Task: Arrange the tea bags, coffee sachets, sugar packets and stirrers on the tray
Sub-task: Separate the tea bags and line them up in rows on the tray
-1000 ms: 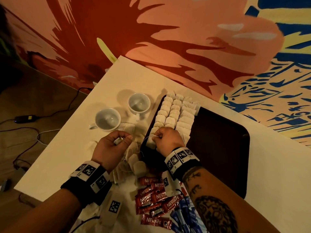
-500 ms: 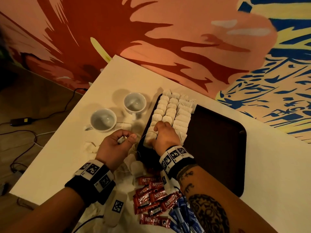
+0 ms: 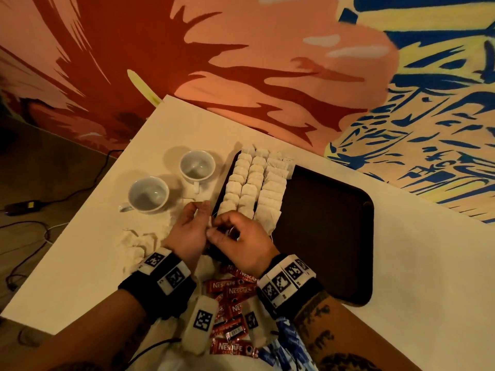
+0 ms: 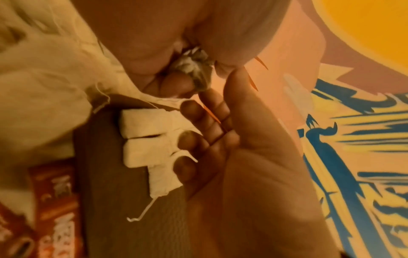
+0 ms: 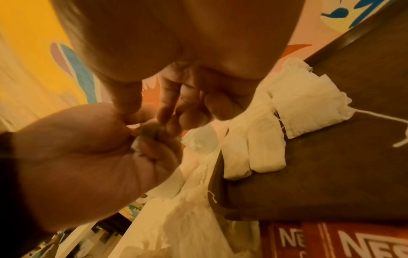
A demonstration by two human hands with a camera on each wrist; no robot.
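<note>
Both hands meet over tray's (image 3: 334, 236) near-left corner: left hand (image 3: 187, 231) and right hand (image 3: 238, 242) fingers (image 5: 167, 108) curled, pinching one small crumpled tea bag (image 4: 192, 69) between them. Just beyond fingers: three rows of tea bags (image 3: 254, 186) on tray. Left of fingers: two cups (image 3: 171, 183), loose bags (image 3: 136, 245) on bench (image 3: 428, 277). Behind wrists: red coffee sachets (image 3: 235, 293), blue packets (image 3: 284, 349). Right of fingers: bare tray floor.

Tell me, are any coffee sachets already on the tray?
No. The tray holds only tea bags; the red coffee sachets lie on the table, beside it.
</note>
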